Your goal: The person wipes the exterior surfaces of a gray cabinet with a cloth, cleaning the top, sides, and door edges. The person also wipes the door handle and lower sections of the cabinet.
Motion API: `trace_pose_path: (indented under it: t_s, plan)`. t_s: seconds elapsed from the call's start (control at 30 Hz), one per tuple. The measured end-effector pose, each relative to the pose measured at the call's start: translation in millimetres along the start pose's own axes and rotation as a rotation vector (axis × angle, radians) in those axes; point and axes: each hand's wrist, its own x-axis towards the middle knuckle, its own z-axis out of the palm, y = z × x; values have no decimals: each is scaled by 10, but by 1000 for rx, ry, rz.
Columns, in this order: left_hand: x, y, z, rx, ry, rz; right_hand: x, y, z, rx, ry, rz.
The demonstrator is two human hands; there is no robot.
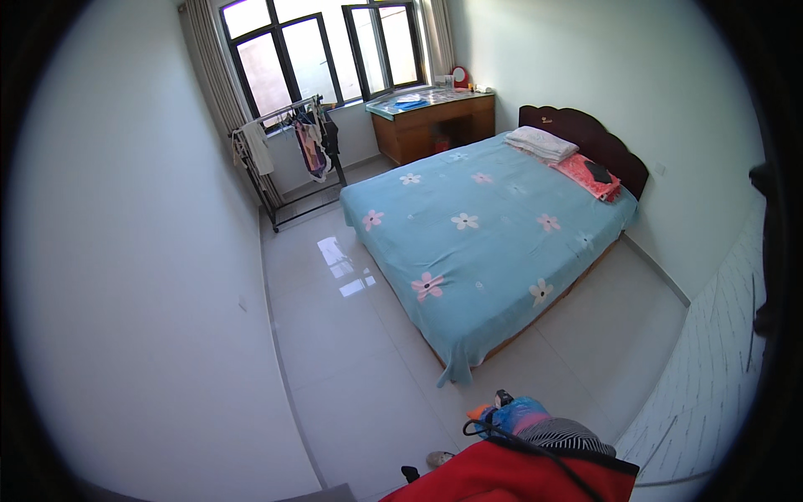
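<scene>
My right hand (478, 411), in an orange glove, shows at the lower middle beside the foot of the bed. A blue plastic sleeve cover (524, 411) lies over the forearm, with a striped sleeve (568, 433) behind it and a small black device (503, 398) at the wrist. The fingers are too small and partly hidden to read. My left hand is out of view. A black cable (533, 447) crosses the red garment (521, 477) on my body. Before me stands a bed with a blue flowered cover (502, 207).
Folded bedding (542, 143) and a red patterned cloth (580, 172) lie by the dark headboard (577, 135). Beyond are a wooden desk (433, 128) and a clothes rack (307, 210) with hanging clothes under open windows. A light shoe (439, 459) is on the tiled floor.
</scene>
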Motion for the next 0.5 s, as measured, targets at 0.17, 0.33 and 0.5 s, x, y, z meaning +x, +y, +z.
trace_pose_path:
  t_s: [0.17,0.33,0.5]
  plan:
    - [-34,166,217,-456,-66,-78,-277,-719,34,-93,87,-182]
    - [-255,256,416,-887,-145,-264,-1155,-2246,-415,3,-86,-491]
    - [-690,632,198,-1639,-294,-606,-2383,-3970,-733,604,-467,-804]
